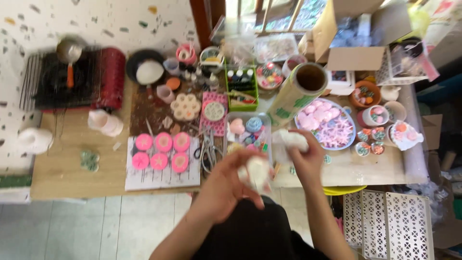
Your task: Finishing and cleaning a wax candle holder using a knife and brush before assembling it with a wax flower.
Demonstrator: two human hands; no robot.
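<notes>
My left hand (pixel 226 185) is closed around a small white, blurred lump (pixel 256 174) just in front of the table's near edge. My right hand (pixel 308 156) grips a crumpled piece of white wrapping or film (pixel 290 140) a little higher and to the right. Both hands are close together above the dark clothing on my lap. Just past them lies a clear tray (pixel 248 130) with small pastel moulded pieces. A roll of clear film with green print (pixel 297 94) stands tilted behind my right hand.
The wooden table (pixel 72 168) holds a white sheet with several pink round pieces (pixel 161 151), scissors (pixel 208 151), a plate of pink shapes (pixel 327 125), small cups, paint bottles and a portable stove (pixel 72 79). White lattice baskets (pixel 390 221) stand at lower right; cardboard boxes at back.
</notes>
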